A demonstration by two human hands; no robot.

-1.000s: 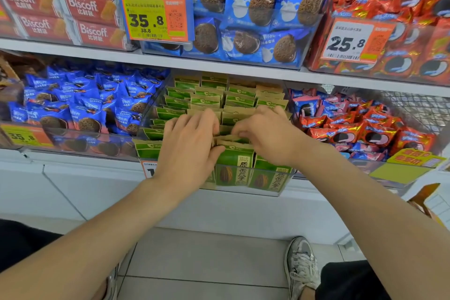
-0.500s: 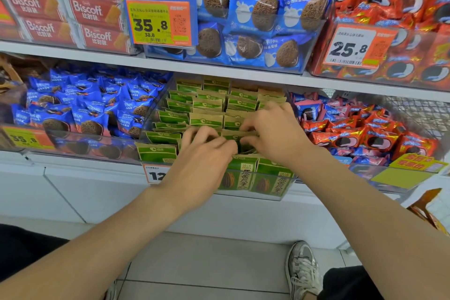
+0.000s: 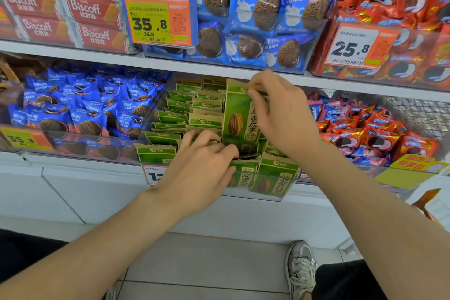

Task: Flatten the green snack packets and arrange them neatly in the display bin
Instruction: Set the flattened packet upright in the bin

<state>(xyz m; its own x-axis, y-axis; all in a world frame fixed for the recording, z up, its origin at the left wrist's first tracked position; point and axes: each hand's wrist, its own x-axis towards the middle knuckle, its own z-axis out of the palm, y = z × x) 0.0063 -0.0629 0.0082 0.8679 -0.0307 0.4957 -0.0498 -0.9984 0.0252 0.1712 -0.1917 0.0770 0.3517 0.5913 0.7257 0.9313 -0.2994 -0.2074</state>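
Head view: the right hand (image 3: 280, 114) pinches one green packet (image 3: 235, 119) by its top, upright over the bin (image 3: 255, 196). The left hand (image 3: 199, 163) presses the front packets (image 3: 275, 175); I cannot tell if its fingers hold one. Next, I think, the packet must slip in flat.

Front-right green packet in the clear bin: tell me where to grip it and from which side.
Pinch its folded top flap from above. The front-right green packet stands upright behind the display bin's clear front wall, which covers its face, and another packet crowds its left side. Only the flap clears the rim.
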